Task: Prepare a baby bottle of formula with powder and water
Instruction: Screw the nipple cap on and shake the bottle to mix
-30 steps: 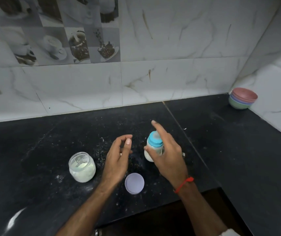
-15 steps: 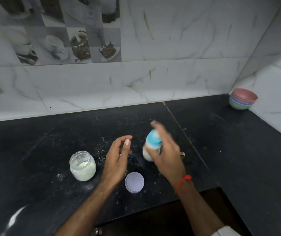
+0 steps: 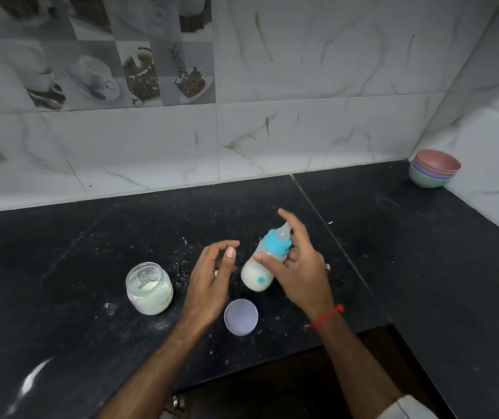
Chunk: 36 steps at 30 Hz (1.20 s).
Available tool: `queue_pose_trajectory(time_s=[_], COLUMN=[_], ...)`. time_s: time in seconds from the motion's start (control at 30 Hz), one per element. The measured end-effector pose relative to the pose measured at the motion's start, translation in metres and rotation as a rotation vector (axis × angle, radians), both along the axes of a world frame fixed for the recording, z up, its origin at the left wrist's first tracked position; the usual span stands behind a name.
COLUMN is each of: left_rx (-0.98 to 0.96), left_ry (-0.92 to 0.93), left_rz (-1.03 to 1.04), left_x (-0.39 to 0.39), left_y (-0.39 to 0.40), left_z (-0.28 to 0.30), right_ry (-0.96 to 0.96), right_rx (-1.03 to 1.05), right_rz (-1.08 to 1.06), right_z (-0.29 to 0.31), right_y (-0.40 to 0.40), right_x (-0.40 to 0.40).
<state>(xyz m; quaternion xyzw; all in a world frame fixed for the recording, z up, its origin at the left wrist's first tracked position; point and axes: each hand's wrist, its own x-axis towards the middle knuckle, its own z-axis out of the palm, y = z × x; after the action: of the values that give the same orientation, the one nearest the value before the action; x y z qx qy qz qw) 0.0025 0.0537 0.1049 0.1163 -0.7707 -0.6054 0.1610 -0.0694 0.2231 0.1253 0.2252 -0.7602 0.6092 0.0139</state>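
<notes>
My right hand (image 3: pixel 301 267) grips a small baby bottle (image 3: pixel 259 275) with a blue collar and clear teat, its top tilted to the right; white liquid fills its lower part. The forefinger lies along the teat. Just left of the bottle hovers my left hand (image 3: pixel 212 279), fingers curled and apart, holding nothing. An uncovered glass jar of white powder (image 3: pixel 149 288) stands on the black counter (image 3: pixel 423 267) to the left. Its pale lilac lid (image 3: pixel 241 317) lies flat between my wrists.
A stack of coloured bowls (image 3: pixel 434 172) sits in the far right corner by the tiled wall. Spilled powder speckles the counter around the jar and bottle. A small metal piece (image 3: pixel 327 267) shows behind my right hand. The counter's front edge steps back at lower right.
The bottle has gone from upright to tilted with its top to the right, blurred in between, and its teat is now visible. My left hand has hardly moved.
</notes>
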Motion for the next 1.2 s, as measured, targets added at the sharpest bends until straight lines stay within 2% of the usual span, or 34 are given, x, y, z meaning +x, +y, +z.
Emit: queue_pose_trajectory(time_s=[0.13, 0.3, 0.5, 0.73, 0.83, 0.93, 1.0, 1.1, 1.17, 1.2], left_rx=[0.145, 0.383, 0.673, 0.768, 0.805, 0.756, 0.601, 0.428, 0.364, 0.327], left_ry=[-0.048, -0.034, -0.039, -0.062, -0.114, -0.163, -0.159, -0.076, -0.036, -0.026], left_rz=[-0.180, -0.178, -0.189, -0.211, -0.249, -0.241, -0.167, -0.054, 0.010, 0.028], left_x=[0.001, -0.009, -0.017, -0.020, -0.020, -0.021, -0.022, -0.022, -0.021, -0.021], left_y=[0.008, 0.013, 0.014, 0.015, 0.012, 0.012, 0.010, 0.006, 0.002, 0.001], left_z=[0.002, 0.010, 0.021, 0.024, 0.023, 0.023, 0.021, 0.020, 0.019, 0.019], right_ry=[-0.076, -0.106, -0.029, -0.011, 0.070, 0.108, 0.167, 0.403, 0.575, 0.549], right_rx=[-0.182, -0.177, -0.162, -0.111, -0.026, -0.062, -0.127, -0.249, -0.178, -0.058], right_rz=[0.055, 0.196, 0.216, 0.293, 0.297, 0.255, 0.199, -0.043, -0.174, -0.171], right_z=[0.028, 0.050, 0.063, 0.060, 0.058, 0.056, 0.059, 0.057, 0.042, 0.034], right_y=[-0.005, -0.003, 0.002, -0.002, -0.003, -0.006, -0.007, -0.004, 0.000, 0.002], right_x=[-0.002, 0.000, -0.004, -0.003, 0.000, 0.004, 0.009, 0.012, 0.009, 0.007])
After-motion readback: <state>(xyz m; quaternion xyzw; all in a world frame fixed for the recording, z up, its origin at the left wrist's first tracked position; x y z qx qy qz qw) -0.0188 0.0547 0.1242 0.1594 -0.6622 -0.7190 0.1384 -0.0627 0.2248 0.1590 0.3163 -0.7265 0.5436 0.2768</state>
